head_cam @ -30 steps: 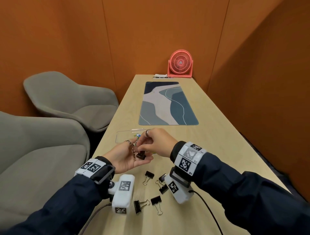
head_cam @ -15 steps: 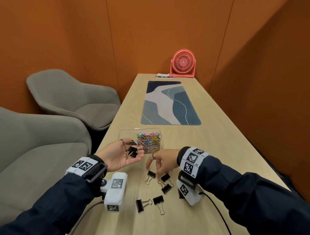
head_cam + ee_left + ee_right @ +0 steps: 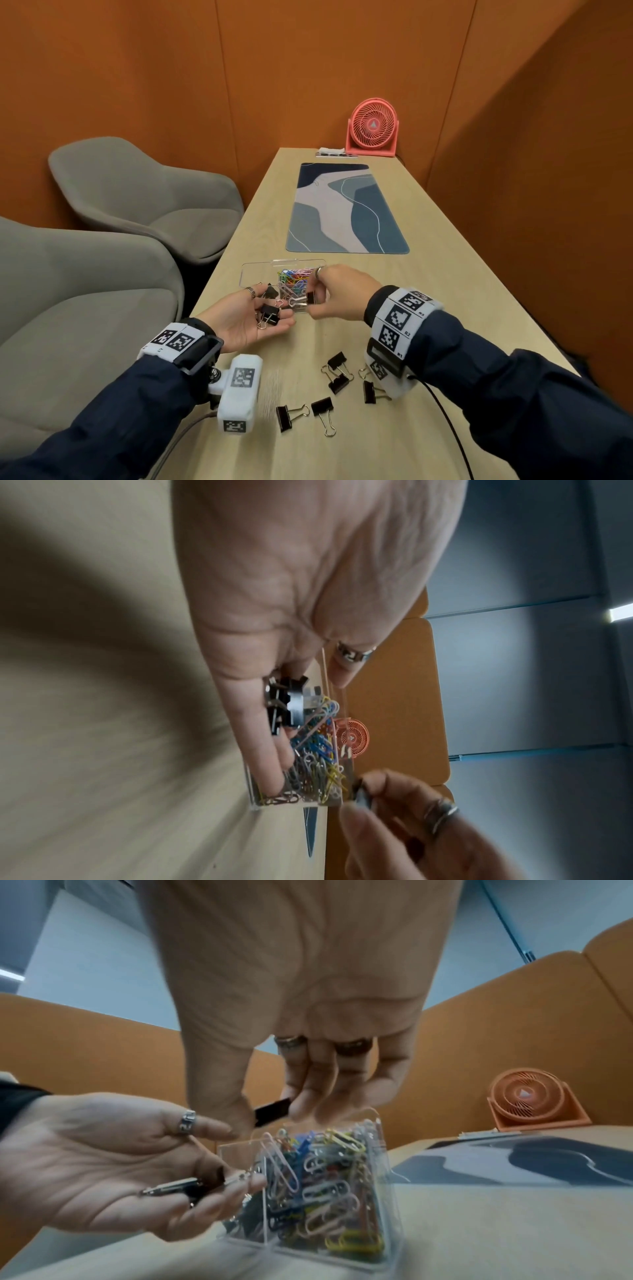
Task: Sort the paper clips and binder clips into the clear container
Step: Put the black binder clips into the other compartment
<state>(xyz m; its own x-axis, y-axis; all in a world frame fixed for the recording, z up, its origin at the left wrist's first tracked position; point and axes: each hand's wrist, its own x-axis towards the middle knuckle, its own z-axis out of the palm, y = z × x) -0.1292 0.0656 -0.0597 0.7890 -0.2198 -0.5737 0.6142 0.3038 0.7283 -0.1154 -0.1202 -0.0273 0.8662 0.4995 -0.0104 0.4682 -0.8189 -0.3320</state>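
Observation:
The clear container (image 3: 287, 294) stands near the table's left edge, one compartment packed with coloured paper clips (image 3: 295, 277). My left hand (image 3: 239, 320) lies palm up just in front of it, with black binder clips (image 3: 270, 313) resting on the relaxed fingers. My right hand (image 3: 337, 291) pinches one black binder clip (image 3: 310, 297) at the container's near right corner. In the right wrist view that clip (image 3: 272, 1112) hangs between thumb and fingers above the container (image 3: 380, 1191). The left wrist view shows the palm's clips (image 3: 286, 704) against the paper clips (image 3: 316, 764).
Several black binder clips (image 3: 337, 373) lie loose on the wooden table (image 3: 445, 308) near its front edge, under my right wrist. A blue patterned mat (image 3: 346, 209) lies farther back and a pink fan (image 3: 372, 128) stands at the far end. Grey chairs (image 3: 85, 308) are left of the table.
My right hand has come up from the loose clips on the table to the container, now pinching a binder clip. My left hand has stayed palm up with its clips.

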